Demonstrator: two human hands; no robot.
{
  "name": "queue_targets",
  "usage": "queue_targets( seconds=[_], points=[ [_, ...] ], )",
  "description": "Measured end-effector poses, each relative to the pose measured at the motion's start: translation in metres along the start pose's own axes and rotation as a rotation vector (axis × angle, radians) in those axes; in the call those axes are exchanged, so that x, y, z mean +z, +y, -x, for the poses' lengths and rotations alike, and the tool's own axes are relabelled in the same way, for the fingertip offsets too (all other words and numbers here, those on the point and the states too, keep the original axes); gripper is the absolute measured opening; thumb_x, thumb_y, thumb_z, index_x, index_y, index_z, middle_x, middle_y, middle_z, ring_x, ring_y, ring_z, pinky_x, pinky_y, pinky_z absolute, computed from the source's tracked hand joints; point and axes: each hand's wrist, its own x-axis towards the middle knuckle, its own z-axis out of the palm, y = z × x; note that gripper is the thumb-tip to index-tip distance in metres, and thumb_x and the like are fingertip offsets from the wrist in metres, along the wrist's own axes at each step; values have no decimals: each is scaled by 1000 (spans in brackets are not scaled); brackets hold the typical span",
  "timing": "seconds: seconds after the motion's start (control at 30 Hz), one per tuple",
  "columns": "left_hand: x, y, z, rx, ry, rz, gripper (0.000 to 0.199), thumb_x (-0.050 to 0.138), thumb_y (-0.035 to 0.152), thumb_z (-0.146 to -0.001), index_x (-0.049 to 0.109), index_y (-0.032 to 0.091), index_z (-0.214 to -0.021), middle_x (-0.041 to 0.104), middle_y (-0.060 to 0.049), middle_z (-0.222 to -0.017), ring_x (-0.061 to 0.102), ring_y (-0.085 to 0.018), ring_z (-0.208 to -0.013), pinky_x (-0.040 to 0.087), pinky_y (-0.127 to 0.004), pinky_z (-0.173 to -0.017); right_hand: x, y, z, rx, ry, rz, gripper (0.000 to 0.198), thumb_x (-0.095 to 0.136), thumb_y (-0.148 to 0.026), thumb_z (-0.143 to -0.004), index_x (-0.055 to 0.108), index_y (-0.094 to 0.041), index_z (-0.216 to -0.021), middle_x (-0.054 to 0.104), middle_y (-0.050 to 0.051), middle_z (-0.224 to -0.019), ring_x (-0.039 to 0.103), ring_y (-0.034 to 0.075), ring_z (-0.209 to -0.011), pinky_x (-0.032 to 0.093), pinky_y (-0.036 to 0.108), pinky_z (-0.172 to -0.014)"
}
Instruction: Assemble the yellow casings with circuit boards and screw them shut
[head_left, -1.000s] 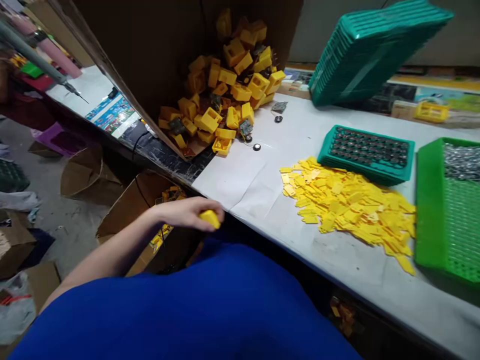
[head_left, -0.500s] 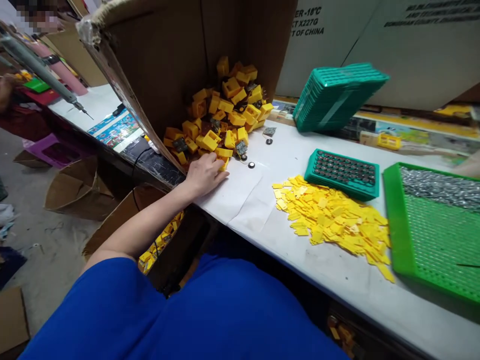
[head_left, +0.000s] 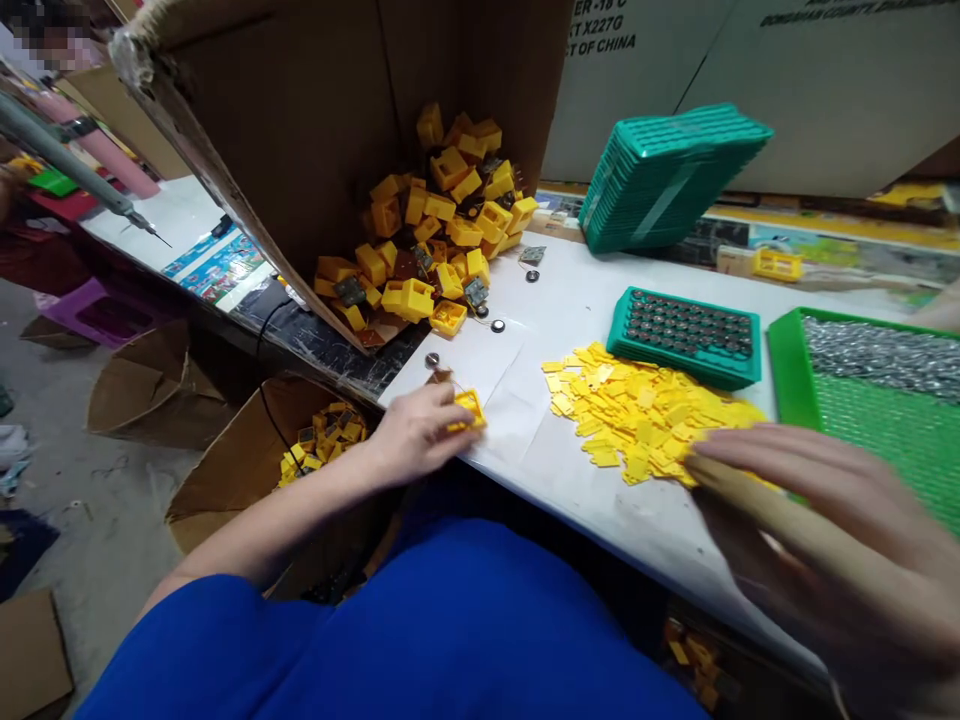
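Observation:
My left hand (head_left: 421, 432) is closed on a small yellow plastic housing (head_left: 471, 410) at the table's near edge. By its fingers lie a small brown piece (head_left: 441, 377) and a round metal disc (head_left: 432, 359); a thin wire shows near them. My right hand (head_left: 832, 530) is smeared by motion, its fingertips over the right end of a heap of flat yellow plastic pieces (head_left: 622, 410); whether it holds anything is unclear. Past my left hand, yellow housings (head_left: 457, 225), some with circuit boards, spill from a cardboard box (head_left: 300, 120) lying on its side.
A teal tray (head_left: 679, 370) of round metal parts stands behind the flat pieces, with a taped stack of teal trays (head_left: 667, 185) farther back. At right, a green tray (head_left: 787, 365) holds silvery pieces. An open carton (head_left: 217, 470) with yellow parts sits below the table's left edge.
My left hand has come from the pile toward the table's near edge with a yellow housing. My right hand has entered from the right. The view has shifted slightly.

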Motion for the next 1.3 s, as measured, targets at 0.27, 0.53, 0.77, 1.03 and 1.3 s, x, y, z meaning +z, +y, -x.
queue_targets(
  seconds=[0.27,0.53,0.77,1.03,1.3],
  points=[
    [12,23,17,307,-128,-113,27,45,25,-97,69,20,-86,49,-4,-75,43,-16,-69,35,-29,-63,105,17,-77,-162,-543,49,35,46,-12,-94,68,-26,-117,70,8,-111,65,19,-91,52,30,-74],
    [11,14,23,219,-126,-50,22,51,29,-95,72,21,-93,57,-7,-88,50,-17,-78,44,-29,-69,114,36,-96,-169,-688,119,25,47,-16,-94,72,-21,-96,69,10,-101,62,21,-88,50,33,-77],
    [33,20,-4,143,-13,23,22,54,31,-94,74,22,-98,60,-15,-131,57,-27,-116,51,-43,-92,33,10,-41,411,-278,-90,32,56,-35,-92,62,-21,-121,72,4,-86,68,18,-71,53,30,-66],
    [58,46,-18,281,-58,155,20,54,28,-94,70,19,-101,62,-18,-127,62,-26,-109,51,-43,-90,16,-1,47,690,-361,88,27,53,-38,-92,62,-20,-109,68,1,-69,65,18,-58,47,30,-53],
    [49,39,-21,255,-115,254,69,61,38,-91,30,18,-149,57,-19,-127,55,-27,-114,49,-44,-93,16,-9,60,430,-247,346,23,51,-35,-97,66,-18,-94,71,5,-80,67,19,-68,47,32,-63]
  ],
)
